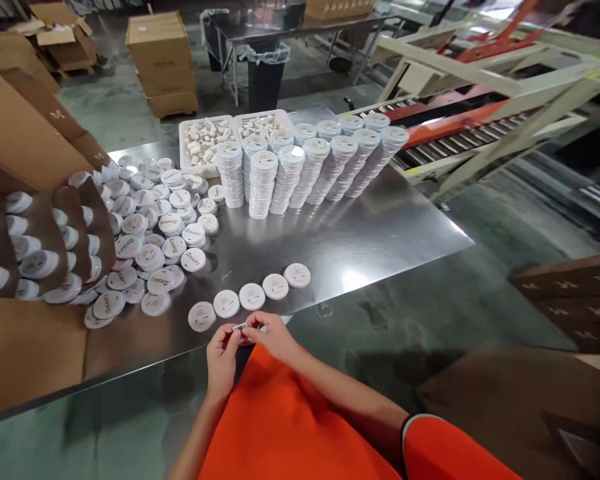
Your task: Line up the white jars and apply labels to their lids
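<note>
At the table's front edge, my left hand [222,360] and my right hand [275,339] meet, pinching a small white piece [240,327] between their fingertips. Its exact kind is too small to make out. Just beyond my fingers, several round white lids [252,297] lie flat in a slanting row on the metal table [340,247]. The lid [201,317] at the row's left end is nearest to my left hand. Something pale and partly hidden shows under my right fingers.
Loose round lids [173,225] are heaped at left, beside an open carton [30,340] with brown dividers. Tall stacks of lids [263,183] stand at the back, near two white baskets [207,141] of small white pieces. A roller conveyor [460,130] lies beyond the right end.
</note>
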Available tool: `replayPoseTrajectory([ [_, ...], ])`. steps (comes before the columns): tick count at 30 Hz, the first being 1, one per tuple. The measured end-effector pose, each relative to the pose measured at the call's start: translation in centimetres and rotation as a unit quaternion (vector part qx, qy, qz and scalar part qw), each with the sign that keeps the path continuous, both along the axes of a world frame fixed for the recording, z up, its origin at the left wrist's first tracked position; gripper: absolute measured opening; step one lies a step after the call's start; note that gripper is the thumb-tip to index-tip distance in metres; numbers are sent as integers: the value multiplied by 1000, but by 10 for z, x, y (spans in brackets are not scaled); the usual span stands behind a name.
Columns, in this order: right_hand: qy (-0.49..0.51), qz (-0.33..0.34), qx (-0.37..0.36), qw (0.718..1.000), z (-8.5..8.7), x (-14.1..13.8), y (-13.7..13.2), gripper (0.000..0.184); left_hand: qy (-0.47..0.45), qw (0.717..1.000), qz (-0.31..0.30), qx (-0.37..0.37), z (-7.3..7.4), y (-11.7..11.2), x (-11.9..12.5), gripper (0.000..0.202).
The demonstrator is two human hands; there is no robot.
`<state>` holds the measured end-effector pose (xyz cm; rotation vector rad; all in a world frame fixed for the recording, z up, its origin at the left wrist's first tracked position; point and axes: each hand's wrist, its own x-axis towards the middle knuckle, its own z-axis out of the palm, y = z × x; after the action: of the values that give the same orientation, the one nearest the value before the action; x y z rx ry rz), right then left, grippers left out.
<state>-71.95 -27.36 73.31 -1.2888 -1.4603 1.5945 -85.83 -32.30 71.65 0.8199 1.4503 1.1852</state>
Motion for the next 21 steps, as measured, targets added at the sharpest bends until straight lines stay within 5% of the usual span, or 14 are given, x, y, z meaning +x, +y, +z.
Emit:
replayPoseTrajectory([
  [4, -6, -34, 0, 999, 0, 18, -7, 17, 26, 999, -36, 3, 4, 2, 16, 31],
  [10, 54, -62, -43, 996, -1, 52, 3, 23, 60, 998, -2, -6, 11, 14, 63, 38],
  [21, 22, -95, -62, 993, -22, 128, 40, 18, 114, 993, -14, -37, -15, 51, 137, 41],
])
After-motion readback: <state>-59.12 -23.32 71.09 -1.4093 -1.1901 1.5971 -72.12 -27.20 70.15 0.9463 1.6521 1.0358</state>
